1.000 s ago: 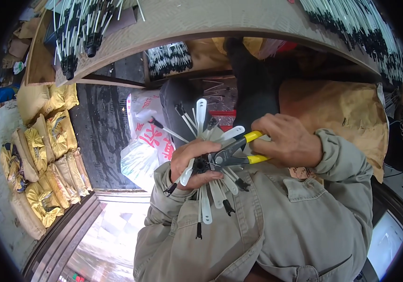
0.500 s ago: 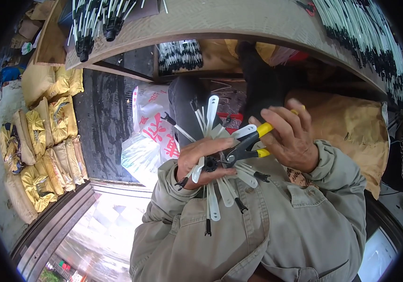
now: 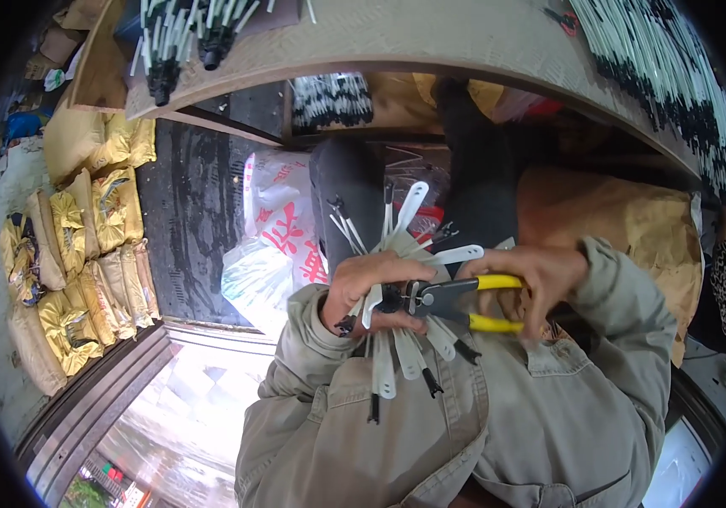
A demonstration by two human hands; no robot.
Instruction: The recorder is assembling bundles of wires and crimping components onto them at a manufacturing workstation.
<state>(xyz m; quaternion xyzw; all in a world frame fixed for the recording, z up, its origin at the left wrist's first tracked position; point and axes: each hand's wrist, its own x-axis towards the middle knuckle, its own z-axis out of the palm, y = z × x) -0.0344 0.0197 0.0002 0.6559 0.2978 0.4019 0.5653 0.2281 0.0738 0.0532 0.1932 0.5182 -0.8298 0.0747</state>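
Note:
My left hand [image 3: 365,284] is closed around a spoked assembly [image 3: 390,298], which has a dark round hub and white arms fanning outward. Some arms are flat strips with holes; others are thin rods with black forked tips. Pliers [image 3: 448,296] with dark jaws and yellow handles lie across to the right of that hub, jaws against it. Wrapped about the yellow handles is my right hand [image 3: 536,275], and the handles stand spread apart. What the jaws bite on is hidden between my left thumb and fingers.
Ahead, a worktable [image 3: 397,38] carries bundles of white rods [image 3: 642,68], black-hubbed assemblies [image 3: 164,55] and red-handled scissors [image 3: 563,21]. A white plastic bag [image 3: 283,212] with red print sits left of my legs. Gold and tan sacks [image 3: 84,245] line the left; brown paper [image 3: 608,220] lies right.
The pliers have turned level, their jaws shifting onto the hub's right side. My right hand has come down and in around the handles. The left hand stays nearly still.

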